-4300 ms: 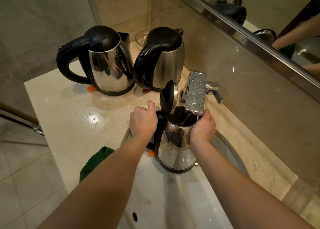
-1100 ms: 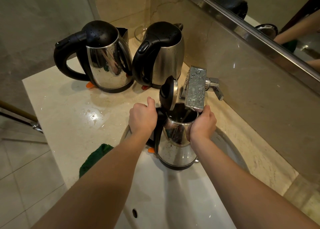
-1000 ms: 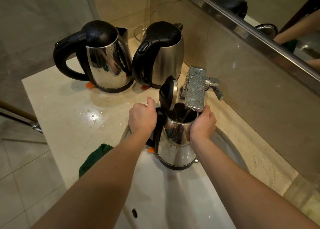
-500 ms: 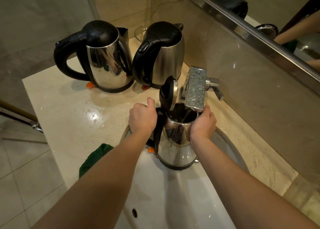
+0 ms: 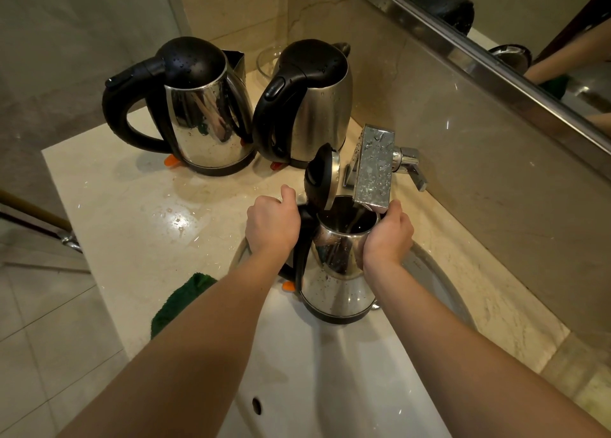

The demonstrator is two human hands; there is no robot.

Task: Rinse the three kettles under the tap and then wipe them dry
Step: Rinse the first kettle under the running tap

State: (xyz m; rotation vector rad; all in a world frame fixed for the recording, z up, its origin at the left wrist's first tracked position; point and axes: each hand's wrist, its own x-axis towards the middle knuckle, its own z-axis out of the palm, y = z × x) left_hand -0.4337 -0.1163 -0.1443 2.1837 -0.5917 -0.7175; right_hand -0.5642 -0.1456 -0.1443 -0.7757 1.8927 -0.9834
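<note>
A steel kettle (image 5: 334, 285) with its black lid flipped up stands upright over the white sink (image 5: 297, 371), its mouth right under the flat chrome tap (image 5: 375, 169). My left hand (image 5: 272, 224) grips its black handle. My right hand (image 5: 386, 236) clasps the rim and body on the spout side. Two more steel kettles with black lids shut stand on the counter behind: one at the left (image 5: 201, 113), one beside it (image 5: 314, 103). Both carry water drops.
A green cloth (image 5: 178, 300) lies on the marble counter (image 5: 139, 206) at the sink's left edge. A glass bowl (image 5: 264, 62) sits behind the kettles. The wall and a mirror (image 5: 529, 40) close the right side. The counter drops to a tiled floor at the left.
Since the oldest frame the view has shifted slightly. Over the last second both hands and the kettle have stayed in place under the tap.
</note>
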